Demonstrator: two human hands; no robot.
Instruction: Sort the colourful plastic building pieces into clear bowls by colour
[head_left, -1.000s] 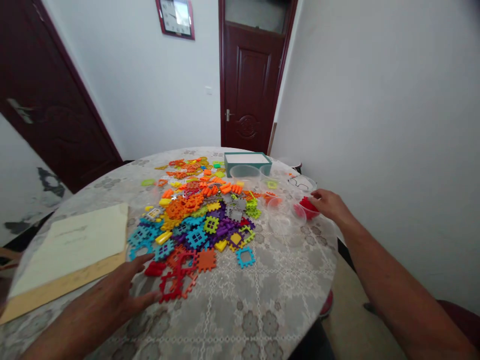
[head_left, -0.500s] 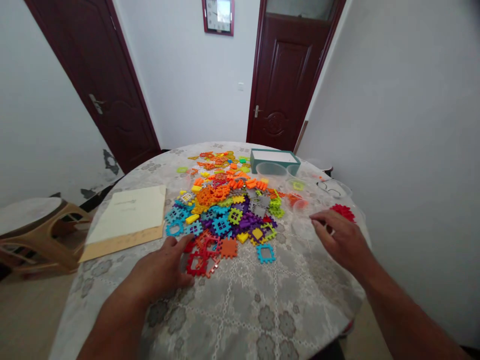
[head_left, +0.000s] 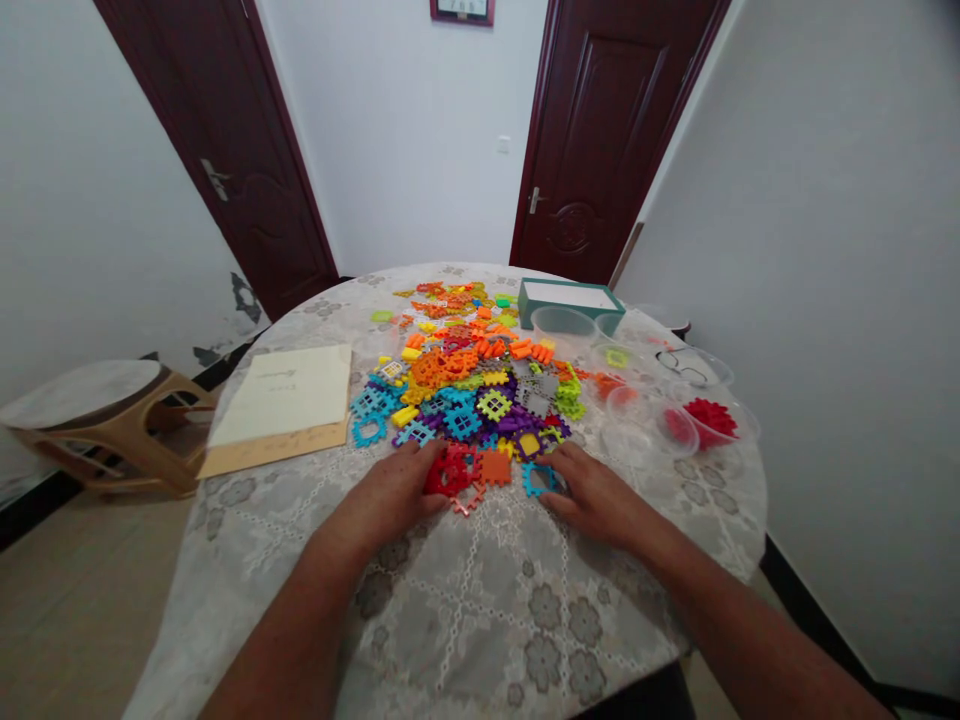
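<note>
A heap of interlocking plastic waffle blocks [head_left: 472,385] in orange, purple, blue, green and yellow lies in the middle of the patterned tablecloth [head_left: 480,590]. My left hand [head_left: 390,497] rests at the heap's near edge, its fingers over red lattice blocks [head_left: 450,472]. A small orange star-shaped block [head_left: 469,500] lies just beyond my left thumb side. My right hand [head_left: 592,500] lies flat on the cloth, its fingertips against a blue square frame block [head_left: 538,480]. An orange square block [head_left: 495,467] sits between my hands.
Clear plastic bowls stand at the right, one holding red blocks [head_left: 709,420], beside eyeglasses [head_left: 684,366]. A teal-edged box [head_left: 570,305] stands at the far side. Paper sheets on a cardboard backing [head_left: 281,405] lie at the left. A stool [head_left: 105,415] stands beyond the table.
My right hand has moved left from the bowls to the blue frame block. My left hand has shifted right onto the red blocks. The view has turned and levelled.
</note>
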